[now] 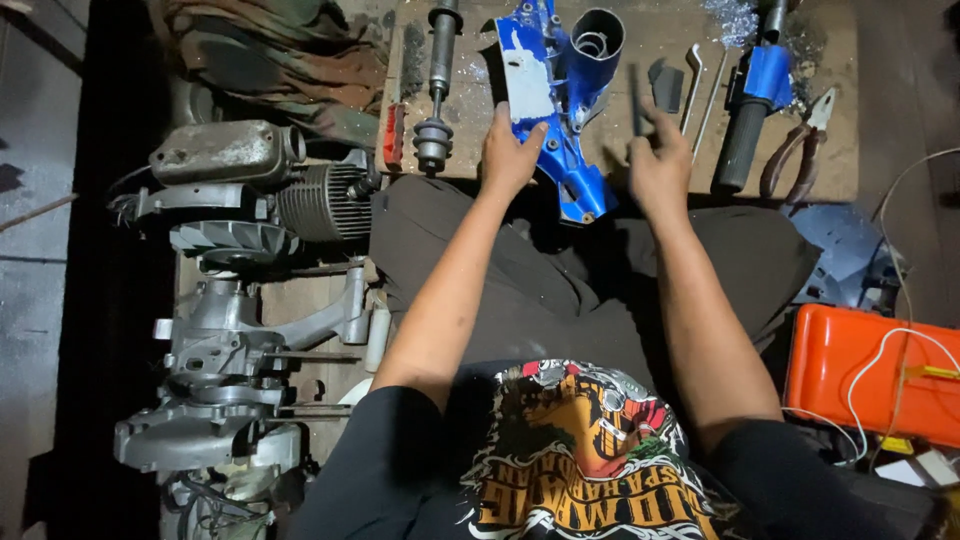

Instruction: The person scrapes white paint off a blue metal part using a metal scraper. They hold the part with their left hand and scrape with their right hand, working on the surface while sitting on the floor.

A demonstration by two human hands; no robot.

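Observation:
A blue metal handlebar housing point(560, 80) with a round tube opening lies on the wooden board point(660, 30) in front of my knees. My left hand point(508, 152) rests on its lower left side, thumb against the blue metal. My right hand point(660, 160) hovers just to its right with fingers spread, touching a thin dark rod point(637, 100); a small dark metal piece point(667, 86) lies beyond it. Whether the fingers grip the rod I cannot tell.
A grey engine block point(240, 300) with a finned cylinder sits at left. On the board lie a metal shaft point(437, 80), bent steel levers point(700, 85), a black grip with a blue clamp point(752, 110) and pliers point(800, 140). An orange case point(860, 370) with white wire stands right.

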